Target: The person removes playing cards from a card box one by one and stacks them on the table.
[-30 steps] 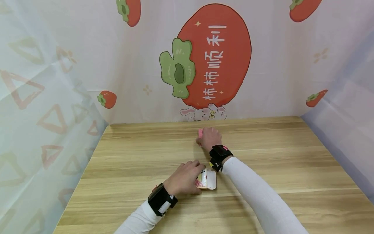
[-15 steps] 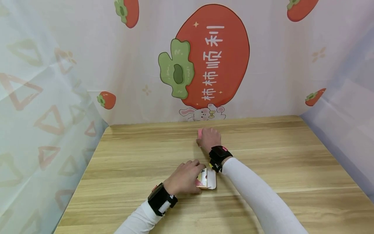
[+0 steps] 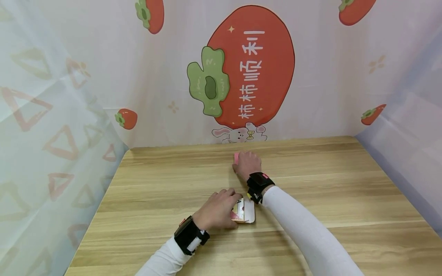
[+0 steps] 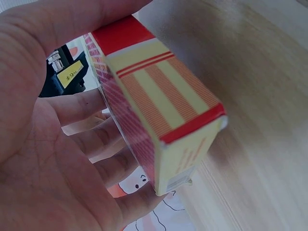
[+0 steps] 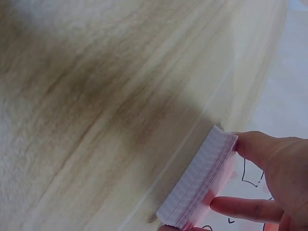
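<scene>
My left hand (image 3: 218, 210) grips a playing-card box (image 3: 249, 211) low over the table at front centre. Its white flap is open to the right, and a face with an "A" shows beside it. In the left wrist view the thumb lies along one edge of the box (image 4: 166, 91), the fingers along another side; red bands and cream stripes cover it. Farther back, my right hand (image 3: 249, 164) holds a deck of playing cards with pink backs (image 3: 236, 157), mostly hidden by the hand. The right wrist view shows the deck (image 5: 197, 180) squared up, thumb and fingers at its ends.
The wooden table (image 3: 165, 184) ends at a white curtain (image 3: 165, 76) printed with red persimmons. More patterned cloth hangs at the left and right sides. My right forearm in a white sleeve (image 3: 307, 226) reaches across the table's right half.
</scene>
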The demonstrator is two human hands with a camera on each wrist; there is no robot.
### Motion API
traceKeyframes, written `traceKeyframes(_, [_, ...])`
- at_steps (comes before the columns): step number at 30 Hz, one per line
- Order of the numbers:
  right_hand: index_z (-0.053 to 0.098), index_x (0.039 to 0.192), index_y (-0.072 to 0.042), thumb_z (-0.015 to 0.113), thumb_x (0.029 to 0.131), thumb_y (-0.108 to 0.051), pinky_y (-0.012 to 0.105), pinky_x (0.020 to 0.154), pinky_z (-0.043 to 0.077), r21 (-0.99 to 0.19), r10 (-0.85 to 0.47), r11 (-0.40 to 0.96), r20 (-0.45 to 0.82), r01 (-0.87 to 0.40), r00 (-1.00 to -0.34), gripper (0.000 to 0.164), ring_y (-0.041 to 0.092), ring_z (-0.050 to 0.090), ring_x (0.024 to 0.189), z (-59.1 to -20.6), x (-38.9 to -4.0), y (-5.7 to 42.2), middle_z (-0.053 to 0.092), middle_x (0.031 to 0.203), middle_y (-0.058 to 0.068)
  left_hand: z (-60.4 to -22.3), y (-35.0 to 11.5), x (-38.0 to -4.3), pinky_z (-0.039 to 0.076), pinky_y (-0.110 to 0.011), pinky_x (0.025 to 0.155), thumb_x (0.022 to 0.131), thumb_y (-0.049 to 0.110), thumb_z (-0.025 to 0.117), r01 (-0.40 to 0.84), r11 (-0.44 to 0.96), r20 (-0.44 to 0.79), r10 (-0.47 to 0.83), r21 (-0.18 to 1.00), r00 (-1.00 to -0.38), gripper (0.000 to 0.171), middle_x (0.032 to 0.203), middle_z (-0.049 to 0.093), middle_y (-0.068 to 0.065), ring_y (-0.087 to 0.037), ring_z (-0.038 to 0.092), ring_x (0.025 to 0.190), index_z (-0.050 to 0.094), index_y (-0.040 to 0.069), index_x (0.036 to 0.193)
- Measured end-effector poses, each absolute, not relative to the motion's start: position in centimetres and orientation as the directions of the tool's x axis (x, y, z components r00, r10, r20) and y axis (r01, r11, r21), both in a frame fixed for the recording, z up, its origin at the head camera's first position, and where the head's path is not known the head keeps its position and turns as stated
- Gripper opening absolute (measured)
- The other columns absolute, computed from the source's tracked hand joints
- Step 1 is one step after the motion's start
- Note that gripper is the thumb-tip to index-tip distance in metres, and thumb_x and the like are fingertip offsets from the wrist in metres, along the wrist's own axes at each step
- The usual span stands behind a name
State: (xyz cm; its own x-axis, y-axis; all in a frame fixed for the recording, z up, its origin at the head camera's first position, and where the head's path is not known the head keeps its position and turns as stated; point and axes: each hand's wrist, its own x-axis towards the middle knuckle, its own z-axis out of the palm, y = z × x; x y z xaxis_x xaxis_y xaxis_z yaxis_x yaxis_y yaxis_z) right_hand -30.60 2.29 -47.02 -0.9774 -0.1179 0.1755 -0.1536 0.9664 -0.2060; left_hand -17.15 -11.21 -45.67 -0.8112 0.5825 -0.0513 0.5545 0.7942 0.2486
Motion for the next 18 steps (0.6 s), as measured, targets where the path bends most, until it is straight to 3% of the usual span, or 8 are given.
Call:
traceKeyframes(7, [0.048, 0.059, -0.013, 0.078, 0.087, -0.048, 0.031, 0.045, 0.029, -0.226, -0.112, 0.964, 0.131, -0.14, -0.985, 0.053, 0.019, 0.042, 0.052, -46.6, -30.2, 2.9, 0.033, 0.058, 0.0, -45.7, -11.2, -17.1, 0.051, -0.041, 0.085, 0.066, 0.032, 0.095, 0.56, 0.791, -0.05, 0.587, 0.247, -0.808, 0.077, 0.12, 0.059, -0.001, -0.019, 0.056, 0.106, 0.062, 0.012, 0.134])
traceKeyframes(11, [0.048, 0.06, -0.014, 0.075, 0.088, -0.05, 0.03, 0.044, 0.027, -0.272, -0.098, 0.955, 0.097, -0.121, -0.99, 0.053, 0.017, 0.04, 0.05, -46.0, -29.8, 3.7, 0.032, 0.057, -0.001, -45.6, -11.3, -17.1, 0.05, -0.041, 0.086, 0.066, 0.031, 0.095, 0.557, 0.79, -0.047, 0.586, 0.257, -0.809, 0.078, 0.122, 0.059, -0.001, -0.02, 0.056, 0.107, 0.062, 0.013, 0.134])
traceKeyframes(15, [0.061, 0.073, -0.009, 0.074, 0.089, -0.052, 0.032, 0.047, 0.035, -0.331, -0.092, 0.938, 0.057, -0.106, -0.994, 0.047, 0.02, 0.048, 0.055, -44.9, -29.1, 4.8, 0.044, 0.062, 0.002, -45.4, -11.3, -17.2, 0.049, -0.038, 0.084, 0.066, 0.031, 0.095, 0.551, 0.792, -0.039, 0.579, 0.263, -0.814, 0.078, 0.119, 0.06, -0.001, -0.019, 0.056, 0.104, 0.062, 0.012, 0.134])
traceKeyframes(18, [0.07, 0.092, -0.005, 0.073, 0.089, -0.053, 0.035, 0.052, 0.045, -0.345, -0.124, 0.928, 0.072, -0.141, -0.99, 0.048, 0.023, 0.057, 0.064, -44.0, -28.3, 5.9, 0.061, 0.074, 0.008, -45.3, -11.4, -17.4, 0.049, -0.036, 0.081, 0.066, 0.032, 0.095, 0.55, 0.793, -0.029, 0.576, 0.262, -0.817, 0.079, 0.117, 0.06, -0.001, -0.018, 0.055, 0.1, 0.061, 0.012, 0.134])
